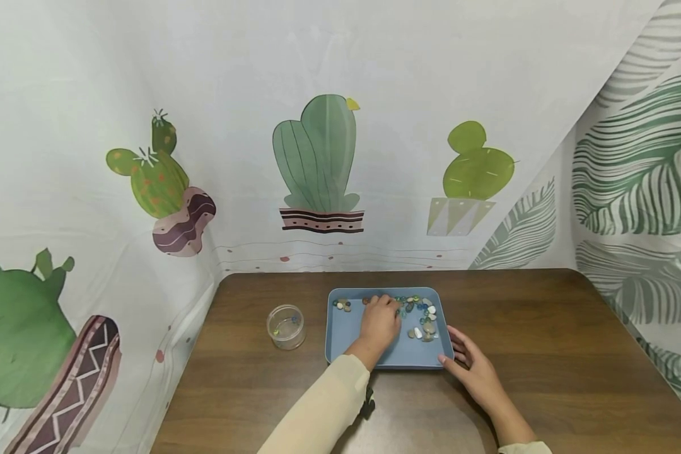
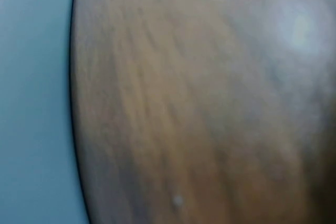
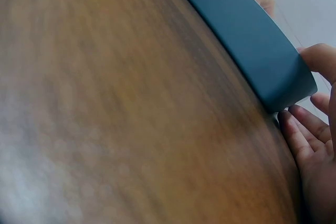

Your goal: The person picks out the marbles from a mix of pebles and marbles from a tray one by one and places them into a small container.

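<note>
A blue rectangular tray (image 1: 352,345) holds small stones and glass pebbles (image 1: 429,328), mostly along its far and right sides. My left hand (image 1: 379,321) reaches into the tray, fingers bent down near the far wall among the stones. Its fingertips are hidden, so whether they pinch a stone cannot be told. At the tray's near right corner, my right hand (image 1: 477,372) grips it, thumb on the rim and fingers against the outer side. In the right wrist view the right hand's fingers (image 3: 310,129) touch the tray's corner. No hand shows in the left wrist view.
A clear round container (image 1: 286,328) with a few small coloured pebbles stands left of the tray. The wooden table (image 1: 522,315) ends at a cloth backdrop (image 1: 397,75) printed with cacti. A small dark object (image 1: 367,403) shows by the left sleeve.
</note>
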`<action>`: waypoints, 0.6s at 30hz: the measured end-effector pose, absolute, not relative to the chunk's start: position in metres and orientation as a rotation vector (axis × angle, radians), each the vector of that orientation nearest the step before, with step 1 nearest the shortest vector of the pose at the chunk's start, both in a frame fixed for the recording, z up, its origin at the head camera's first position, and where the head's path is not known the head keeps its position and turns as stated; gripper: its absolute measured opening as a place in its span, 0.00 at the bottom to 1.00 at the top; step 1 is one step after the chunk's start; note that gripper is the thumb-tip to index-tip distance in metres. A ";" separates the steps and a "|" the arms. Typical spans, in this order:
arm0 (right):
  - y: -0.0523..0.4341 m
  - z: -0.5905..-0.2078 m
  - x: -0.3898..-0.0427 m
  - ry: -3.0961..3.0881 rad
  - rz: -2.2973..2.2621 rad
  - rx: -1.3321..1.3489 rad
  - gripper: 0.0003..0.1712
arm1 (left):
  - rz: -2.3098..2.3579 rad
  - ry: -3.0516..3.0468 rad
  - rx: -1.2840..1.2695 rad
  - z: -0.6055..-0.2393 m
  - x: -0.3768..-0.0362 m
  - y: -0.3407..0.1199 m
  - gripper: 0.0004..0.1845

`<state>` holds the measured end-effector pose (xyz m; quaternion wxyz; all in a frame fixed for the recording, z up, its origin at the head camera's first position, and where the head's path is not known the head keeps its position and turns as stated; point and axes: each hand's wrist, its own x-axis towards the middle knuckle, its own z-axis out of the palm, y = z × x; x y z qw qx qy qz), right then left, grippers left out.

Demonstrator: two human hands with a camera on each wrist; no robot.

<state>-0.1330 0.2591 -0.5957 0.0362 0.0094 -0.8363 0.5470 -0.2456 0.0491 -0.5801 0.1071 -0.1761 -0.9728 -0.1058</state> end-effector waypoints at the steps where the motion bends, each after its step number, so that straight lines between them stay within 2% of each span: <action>1: 0.259 -0.596 -0.133 -2.570 1.681 0.027 0.41 | -0.313 -2.870 -0.519 -0.579 -0.245 0.049 0.13; 18: 0.259 -0.593 -0.133 -2.594 1.671 0.015 0.41 | -0.459 -2.781 -0.503 -0.576 -0.244 0.046 0.09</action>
